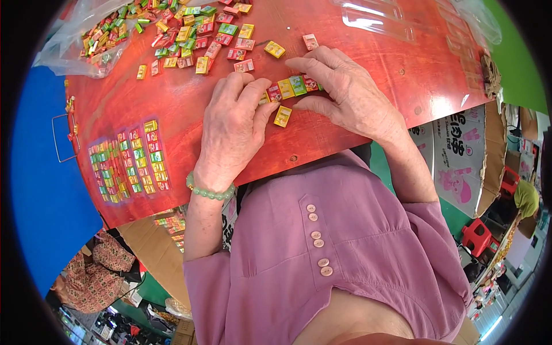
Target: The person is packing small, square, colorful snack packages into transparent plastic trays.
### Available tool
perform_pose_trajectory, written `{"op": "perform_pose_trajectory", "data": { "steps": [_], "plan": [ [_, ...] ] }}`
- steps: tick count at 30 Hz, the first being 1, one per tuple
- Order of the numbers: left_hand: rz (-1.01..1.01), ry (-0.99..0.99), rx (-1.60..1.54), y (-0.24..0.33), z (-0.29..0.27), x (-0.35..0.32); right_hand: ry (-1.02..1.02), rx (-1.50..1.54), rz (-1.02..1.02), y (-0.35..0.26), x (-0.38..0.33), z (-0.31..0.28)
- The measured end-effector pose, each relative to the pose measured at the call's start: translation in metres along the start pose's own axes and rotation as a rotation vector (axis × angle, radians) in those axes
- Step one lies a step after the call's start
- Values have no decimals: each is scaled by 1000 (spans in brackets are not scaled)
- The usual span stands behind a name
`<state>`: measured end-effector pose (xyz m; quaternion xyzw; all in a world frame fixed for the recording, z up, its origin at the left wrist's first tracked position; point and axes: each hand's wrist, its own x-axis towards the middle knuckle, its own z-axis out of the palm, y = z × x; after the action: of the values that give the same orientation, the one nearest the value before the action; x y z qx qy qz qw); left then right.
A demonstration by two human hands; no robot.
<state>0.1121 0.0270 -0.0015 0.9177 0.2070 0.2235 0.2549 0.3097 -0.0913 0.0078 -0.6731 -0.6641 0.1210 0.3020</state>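
Note:
Between my hands a slanting row of small printed boxes lies on the red table, with a red box (274,92), a yellow box (286,88) and a green box (298,85) showing. My left hand (233,123), with a green bead bracelet, has its thumb and curled forefinger around the yellow box (264,99) at the row's left end. My right hand (353,95) arches over the right end, thumb and forefinger apart on either side of the row; its other fingers are partly hidden. A loose yellow box (282,116) lies just below the row.
Loose boxes (201,43) are heaped at the far left, some in a clear plastic bag (103,69). Several finished-looking rows (138,158) lie at the near left. Clear plastic trays (376,20) sit at the far right. Printed cartons (454,155) stand beside the table; another person (95,276) is at lower left.

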Motion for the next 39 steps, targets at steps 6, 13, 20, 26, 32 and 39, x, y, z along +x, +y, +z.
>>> {"op": "perform_pose_trajectory", "data": {
  "steps": [6,13,20,26,32,39],
  "plan": [
    [14,-7,-32,-2,-2,-2,-105,137,116,0,0,-12],
    [19,-5,-28,-2,-2,-2,-92,134,56,6,0,-5],
    [31,0,-15,0,-1,-1,21,29,-10,-2,-2,2],
    [60,-27,14,2,2,2,109,-7,-27,1,-12,6],
    [170,-71,25,28,3,34,155,-15,75,5,-30,-20],
    [388,14,-50,48,52,122,285,-95,159,53,-35,-77]
  ]
}}
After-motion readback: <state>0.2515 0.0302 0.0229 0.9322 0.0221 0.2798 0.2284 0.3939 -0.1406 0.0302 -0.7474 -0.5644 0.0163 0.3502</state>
